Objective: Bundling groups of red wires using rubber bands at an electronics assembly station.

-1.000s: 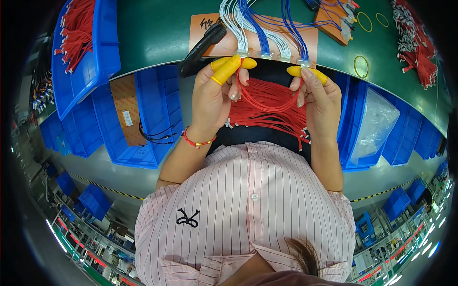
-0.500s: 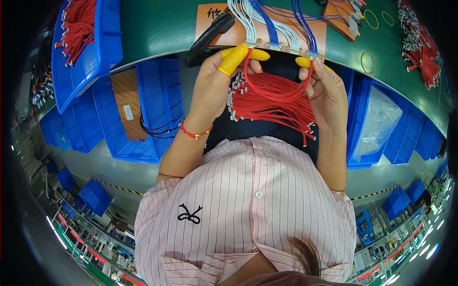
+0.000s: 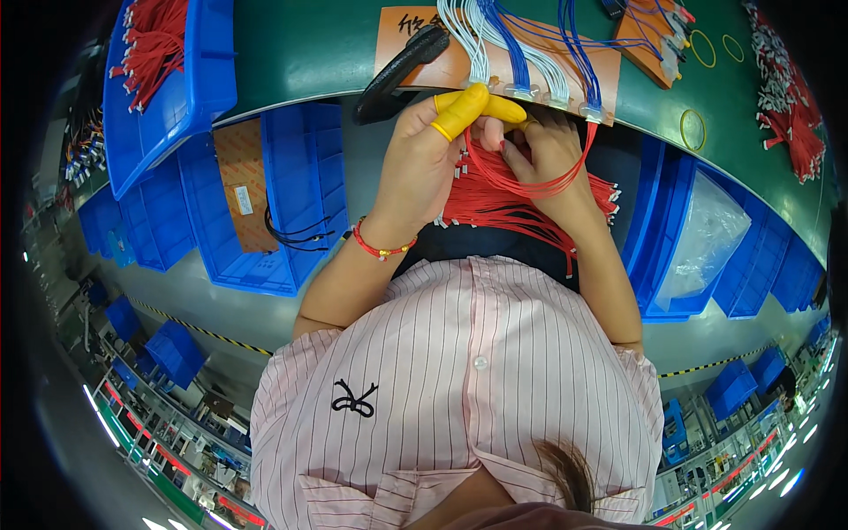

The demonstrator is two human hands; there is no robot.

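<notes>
My left hand (image 3: pixel 428 146), with yellow finger cots on thumb and forefinger, is closed round red wires just below the left white connector at the table edge. My right hand (image 3: pixel 555 159) is close beside it, its fingers bent in toward the left fingertips; what they grip is hidden. A loop of red wires (image 3: pixel 539 188) hangs from the left hand and rises past my right wrist to the right connector (image 3: pixel 593 115). White wires (image 3: pixel 466 40) and blue wires (image 3: pixel 579 57) run into the row of connectors from above. A bundle of red wires (image 3: pixel 495 210) with white ends lies on my lap.
An orange board (image 3: pixel 411 66) and a black curved handle (image 3: pixel 397 78) are at the green table (image 3: pixel 300 53)'s edge. A blue bin (image 3: pixel 208 88) with red wires stands left. More red wires (image 3: pixel 791 132) and yellow rings (image 3: pixel 693 130) lie right. Blue crates (image 3: pixel 305 168) sit below.
My right hand has left the right connector and moved left, beside my left hand. The left hand keeps its hold at the left connector. The whole view has shifted slightly.
</notes>
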